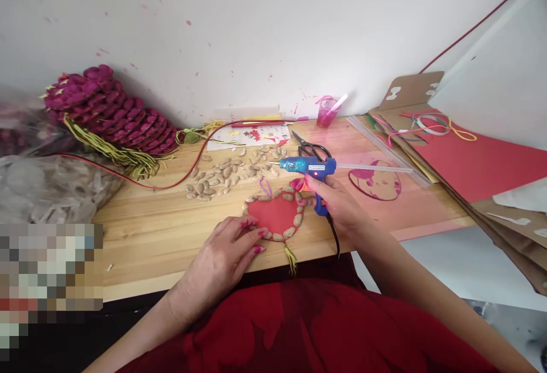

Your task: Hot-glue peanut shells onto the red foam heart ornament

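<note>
My right hand (339,205) is closed around the grip of a blue hot glue gun (305,165). Its nozzle points left, a small light glows on its side, and a clear glue stick (376,168) sticks out of its back. Below the nozzle lies a red apple-shaped cutout (273,216), rimmed with peanuts, with a purple loop (265,188) on top and a yellow-green tassel (291,260) below. The bent fingers of my left hand (228,245) hold the cutout's lower left edge against the table. Behind it, loose peanuts (217,175) are scattered.
Black-handled scissors (314,150) lie behind the glue gun. Further back stand a pink cup (327,114) and a paper (231,139) with small cutouts. A magenta stacked craft (115,114) and plastic bags (51,185) are at left. Cardboard and red sheets (478,162) fill the right side.
</note>
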The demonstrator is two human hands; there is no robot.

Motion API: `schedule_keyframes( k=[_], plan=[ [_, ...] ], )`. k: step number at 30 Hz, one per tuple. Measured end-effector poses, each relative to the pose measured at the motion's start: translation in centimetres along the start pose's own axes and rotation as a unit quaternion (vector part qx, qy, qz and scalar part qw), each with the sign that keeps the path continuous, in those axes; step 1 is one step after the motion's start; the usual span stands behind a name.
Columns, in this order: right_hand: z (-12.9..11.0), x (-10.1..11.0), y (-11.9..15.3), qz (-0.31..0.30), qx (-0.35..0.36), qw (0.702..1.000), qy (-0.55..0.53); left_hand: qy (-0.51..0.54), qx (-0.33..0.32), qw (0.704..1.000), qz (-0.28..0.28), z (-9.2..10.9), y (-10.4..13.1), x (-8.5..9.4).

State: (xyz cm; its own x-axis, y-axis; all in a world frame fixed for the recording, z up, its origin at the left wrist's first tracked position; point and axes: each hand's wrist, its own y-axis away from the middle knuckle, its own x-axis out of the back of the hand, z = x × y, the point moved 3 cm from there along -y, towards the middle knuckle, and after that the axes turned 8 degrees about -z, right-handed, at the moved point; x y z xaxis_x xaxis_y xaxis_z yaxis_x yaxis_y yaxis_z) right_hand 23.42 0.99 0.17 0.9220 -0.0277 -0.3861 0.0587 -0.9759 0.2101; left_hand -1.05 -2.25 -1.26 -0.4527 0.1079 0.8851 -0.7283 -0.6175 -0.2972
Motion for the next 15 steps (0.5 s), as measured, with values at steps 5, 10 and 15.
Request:
schedule_keyframes(
  k=[5, 10, 15],
  plan=[
    [0.5, 0.8, 1.8, 0.035, 0.002, 0.999, -0.018, 0.018, 0.016, 0.999, 0.040, -0.1, -0.1, 0.6],
    [1.0, 1.4, 4.0, 0.066, 0.005, 0.996, -0.051, 0.035, 0.046, 0.998, 0.028, -0.3, -0.3, 0.5],
    [1.5, 1.1, 5.8, 0.093, 0.006, 0.993, -0.074, 0.087, 0.087, 0.992, -0.012, -0.2, -0.9, -0.1]
  ],
)
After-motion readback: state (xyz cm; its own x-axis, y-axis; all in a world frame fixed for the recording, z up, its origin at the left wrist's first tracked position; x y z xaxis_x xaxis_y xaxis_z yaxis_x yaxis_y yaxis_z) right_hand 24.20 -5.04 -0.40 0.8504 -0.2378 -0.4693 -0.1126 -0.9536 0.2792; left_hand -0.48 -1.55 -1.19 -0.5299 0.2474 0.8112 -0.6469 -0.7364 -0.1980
